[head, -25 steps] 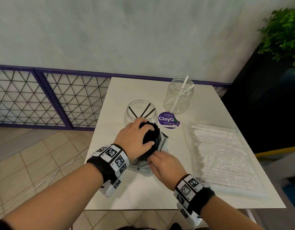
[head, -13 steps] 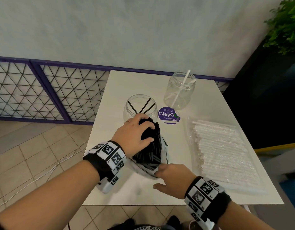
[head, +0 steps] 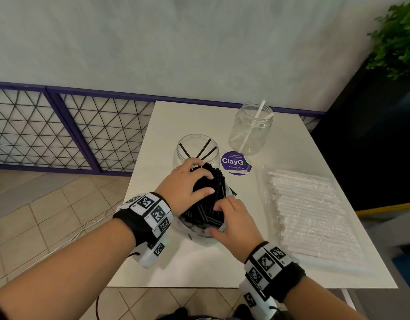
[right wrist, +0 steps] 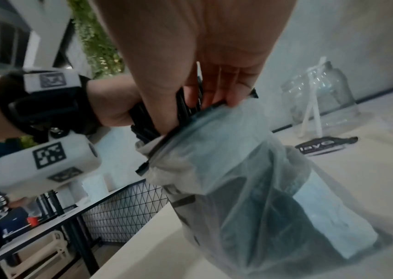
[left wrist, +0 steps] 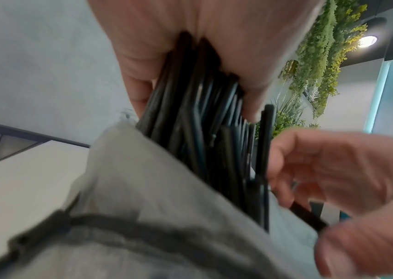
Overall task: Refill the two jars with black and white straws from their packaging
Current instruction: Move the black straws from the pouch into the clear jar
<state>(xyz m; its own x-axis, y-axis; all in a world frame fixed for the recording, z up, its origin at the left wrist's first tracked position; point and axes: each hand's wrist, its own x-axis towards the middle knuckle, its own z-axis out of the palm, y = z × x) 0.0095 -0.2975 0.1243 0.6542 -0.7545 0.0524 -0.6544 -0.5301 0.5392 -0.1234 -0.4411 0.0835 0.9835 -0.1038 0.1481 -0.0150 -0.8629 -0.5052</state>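
Two hands worked one bag: the left hand (head: pixel 185 185) still gripped the black straws (head: pixel 208 204), while the right hand (head: pixel 234 221) had climbed from the table to pinch the bag's rim (right wrist: pixel 190 124), readying extraction.

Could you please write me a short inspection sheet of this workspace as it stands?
Surface: white table.
Job's things: black straws standing in their bag; left jar holds three black straws; right jar holds white ones; white straw pack lies flat.
Clutter: purple sticker.
Hands: left hand grips the black straws; right hand pinches the bag's rim.
Cables: white cable on floor.
Surroundings: mesh railing, plant.
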